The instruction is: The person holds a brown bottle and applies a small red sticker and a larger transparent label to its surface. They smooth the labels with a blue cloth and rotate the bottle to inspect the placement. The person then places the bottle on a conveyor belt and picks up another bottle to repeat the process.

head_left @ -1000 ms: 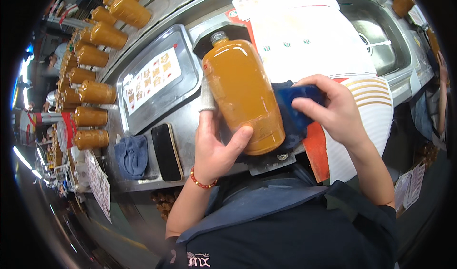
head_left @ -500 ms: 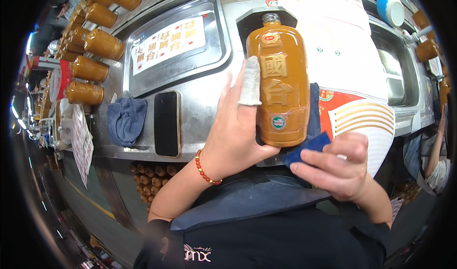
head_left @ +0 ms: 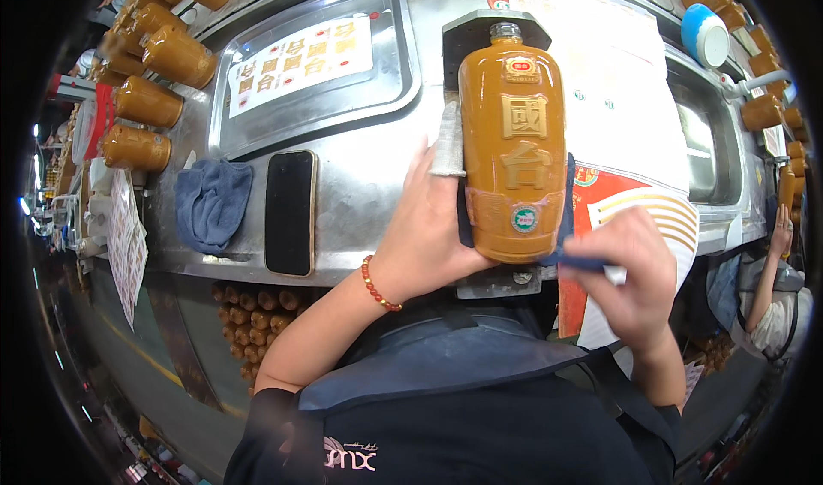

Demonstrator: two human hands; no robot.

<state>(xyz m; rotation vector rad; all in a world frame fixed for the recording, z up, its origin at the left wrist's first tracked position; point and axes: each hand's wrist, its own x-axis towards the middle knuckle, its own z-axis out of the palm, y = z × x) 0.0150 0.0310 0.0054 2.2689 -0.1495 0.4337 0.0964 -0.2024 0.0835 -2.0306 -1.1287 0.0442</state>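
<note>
A glossy amber-brown bottle [head_left: 514, 176] with raised gold characters and a round green label lies face up before me, its threaded neck pointing away. My left hand [head_left: 429, 223] holds its left side, fingers stretched along it and the thumb under the base. A pale cloth sleeve [head_left: 447, 146] covers one finger. My right hand [head_left: 630, 271], smeared by motion, grips a flat blue scraper-like piece [head_left: 576, 260] at the bottle's lower right corner. Behind the bottle's neck is a dark angled rest [head_left: 454, 43]. Dark blue cloth [head_left: 568, 195] shows under its right side.
A metal tray [head_left: 399, 90] with a sticker sheet [head_left: 300, 65] lies back left. Nearer are a phone [head_left: 291, 215] and a crumpled blue cloth [head_left: 213, 204]. White paper sheets [head_left: 617, 99] and a sink [head_left: 716, 133] are to the right. Brown bottles [head_left: 176, 56] line the left; another person's arm [head_left: 763, 288] shows far right.
My right hand has moved slightly, turning the blue piece nearly edge-on against the bottle's lower right corner. My left hand keeps its hold; the whole view has shifted a little.
</note>
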